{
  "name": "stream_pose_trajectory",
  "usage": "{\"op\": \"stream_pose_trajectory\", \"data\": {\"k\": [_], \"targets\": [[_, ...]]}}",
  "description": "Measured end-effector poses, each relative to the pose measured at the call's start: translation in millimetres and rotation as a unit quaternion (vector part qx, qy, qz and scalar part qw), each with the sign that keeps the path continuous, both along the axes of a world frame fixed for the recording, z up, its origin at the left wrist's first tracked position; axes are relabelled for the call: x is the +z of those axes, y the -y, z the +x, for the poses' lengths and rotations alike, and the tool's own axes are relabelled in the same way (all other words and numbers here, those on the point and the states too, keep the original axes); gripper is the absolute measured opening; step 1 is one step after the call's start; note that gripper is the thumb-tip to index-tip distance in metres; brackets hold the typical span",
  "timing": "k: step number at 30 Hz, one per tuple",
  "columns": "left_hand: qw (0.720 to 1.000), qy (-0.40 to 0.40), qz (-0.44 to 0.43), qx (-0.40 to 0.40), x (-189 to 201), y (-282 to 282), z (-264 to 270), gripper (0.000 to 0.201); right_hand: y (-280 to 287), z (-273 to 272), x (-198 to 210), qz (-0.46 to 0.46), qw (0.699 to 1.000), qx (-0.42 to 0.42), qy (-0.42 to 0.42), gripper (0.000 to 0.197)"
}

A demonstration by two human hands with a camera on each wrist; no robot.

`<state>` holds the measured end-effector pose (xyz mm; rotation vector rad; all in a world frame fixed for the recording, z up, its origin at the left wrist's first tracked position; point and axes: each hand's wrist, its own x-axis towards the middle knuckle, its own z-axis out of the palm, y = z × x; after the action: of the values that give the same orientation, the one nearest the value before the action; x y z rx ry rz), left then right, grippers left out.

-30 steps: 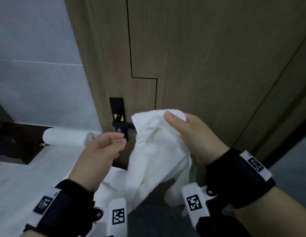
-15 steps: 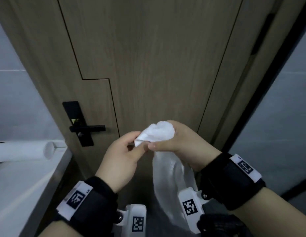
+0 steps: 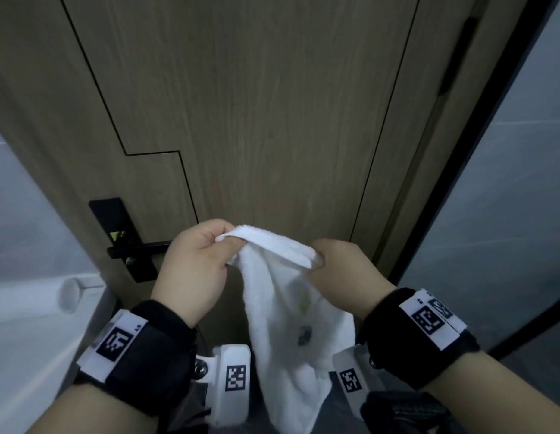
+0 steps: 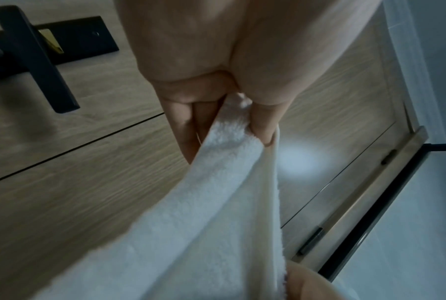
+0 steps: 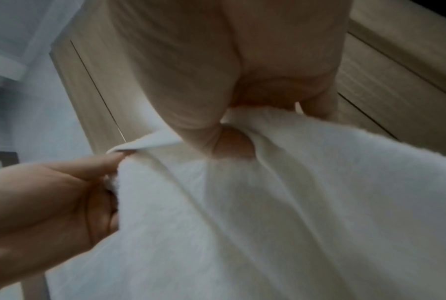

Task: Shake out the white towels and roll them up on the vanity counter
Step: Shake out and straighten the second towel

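A white towel (image 3: 288, 317) hangs in front of the wooden door, held up by its top edge. My left hand (image 3: 206, 255) pinches one end of that edge between thumb and fingers; the left wrist view shows the towel (image 4: 217, 182) clamped under the thumb. About a hand's width to the right, my right hand (image 3: 331, 264) grips the other end, with the towel (image 5: 268, 203) bunched under its thumb. The cloth drops between my wrists and its lower part runs out of view. A second, rolled white towel (image 3: 31, 299) lies on the vanity counter (image 3: 28, 371) at the left.
The wooden door (image 3: 256, 104) stands close ahead, with a black handle and lock plate (image 3: 128, 245) just left of my left hand. A dark-framed glass panel (image 3: 507, 183) is at the right. The counter's edge runs down the lower left.
My left hand has taken hold of the towel's top edge beside the right hand, and the two hands have drawn apart, stretching the edge. My view has swung right, away from the counter.
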<state>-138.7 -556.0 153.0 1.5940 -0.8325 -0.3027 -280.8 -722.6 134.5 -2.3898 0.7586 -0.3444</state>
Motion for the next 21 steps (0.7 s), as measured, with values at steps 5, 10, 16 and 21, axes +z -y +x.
{"op": "stream_pose_trajectory", "data": {"k": [5, 10, 16, 21], "targets": [[1.000, -0.002, 0.021, -0.002, -6.6, -2.3, 10.7, 0.016, 6.5, 7.8, -13.6, -0.007, 1.000, -0.026, -0.006, 0.031], [1.000, -0.008, 0.015, -0.017, -3.8, -11.8, 19.5, 0.016, 4.2, 17.9, -21.6, -0.015, 1.000, -0.018, -0.016, 0.029], [0.998, 0.014, 0.015, -0.057, 2.8, -24.6, 22.5, 0.017, -1.1, 34.8, -29.2, -0.049, 0.996, -0.048, -0.054, 0.027], [1.000, 0.011, 0.002, -0.006, -4.6, -34.8, 38.5, 0.018, 4.2, 39.3, -30.5, 0.103, 0.990, -0.101, -0.002, 0.022]]}}
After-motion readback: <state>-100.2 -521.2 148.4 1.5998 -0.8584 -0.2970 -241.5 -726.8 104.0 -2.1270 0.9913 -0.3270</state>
